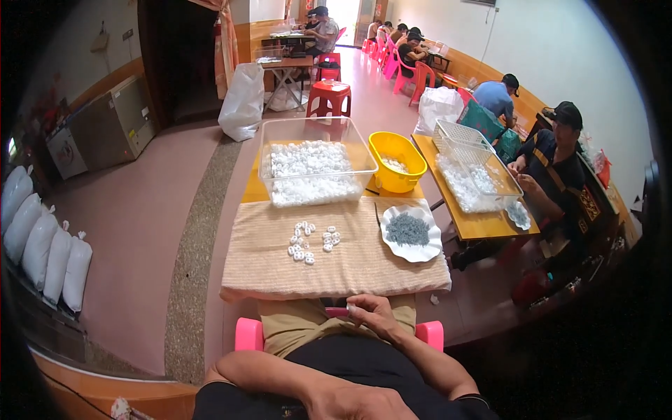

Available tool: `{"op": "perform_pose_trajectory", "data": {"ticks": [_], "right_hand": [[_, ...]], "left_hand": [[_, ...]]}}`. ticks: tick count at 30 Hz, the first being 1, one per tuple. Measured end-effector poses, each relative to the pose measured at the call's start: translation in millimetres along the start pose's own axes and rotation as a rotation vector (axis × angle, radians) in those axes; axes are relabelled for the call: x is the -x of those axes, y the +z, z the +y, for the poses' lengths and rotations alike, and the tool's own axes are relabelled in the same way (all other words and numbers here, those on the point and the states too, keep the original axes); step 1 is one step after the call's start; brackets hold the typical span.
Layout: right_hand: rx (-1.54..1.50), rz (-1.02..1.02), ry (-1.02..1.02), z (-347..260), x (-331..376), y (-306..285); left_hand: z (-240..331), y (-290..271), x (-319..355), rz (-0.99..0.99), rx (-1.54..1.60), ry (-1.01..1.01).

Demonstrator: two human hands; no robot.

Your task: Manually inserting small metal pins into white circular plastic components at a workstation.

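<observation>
Low over my lap, my right hand point(374, 313) is closed, with thumb and fingers pinched together at the table's near edge. A small pale spot shows at its fingertips, too small to name. My left hand point(364, 404) lies across my chest at the lower edge, its fingers out of sight. Several small white two-holed plastic pieces point(309, 258) lie loosely on a beige towel point(336, 276). To their right sits a white wavy-rimmed plate point(410, 255) heaped with tiny grey pieces point(407, 229).
A clear plastic bin point(318, 124) full of white pieces stands at the table's back, beside a yellow basket point(400, 183). At right, a co-worker point(556, 154) handles something at another table point(476, 220). White sacks point(42, 245) line the left wall; a red stool point(329, 94) stands farther back.
</observation>
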State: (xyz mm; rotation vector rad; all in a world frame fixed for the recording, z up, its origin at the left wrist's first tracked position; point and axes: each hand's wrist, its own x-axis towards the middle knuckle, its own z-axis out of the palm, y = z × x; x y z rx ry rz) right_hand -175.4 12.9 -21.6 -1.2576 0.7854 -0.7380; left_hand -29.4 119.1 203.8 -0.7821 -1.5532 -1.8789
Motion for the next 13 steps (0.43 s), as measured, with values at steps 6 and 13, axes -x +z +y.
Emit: {"op": "perform_pose_trajectory", "data": {"ticks": [6, 13], "right_hand": [[-0.012, 0.013, -0.001, 1, 0, -1], [-0.026, 0.027, -0.013, 3, 0, -3]], "left_hand": [[17, -6, -13, -0.196, -0.288, -0.196], [22, -4, -16, -0.130, -0.313, -0.331]]}}
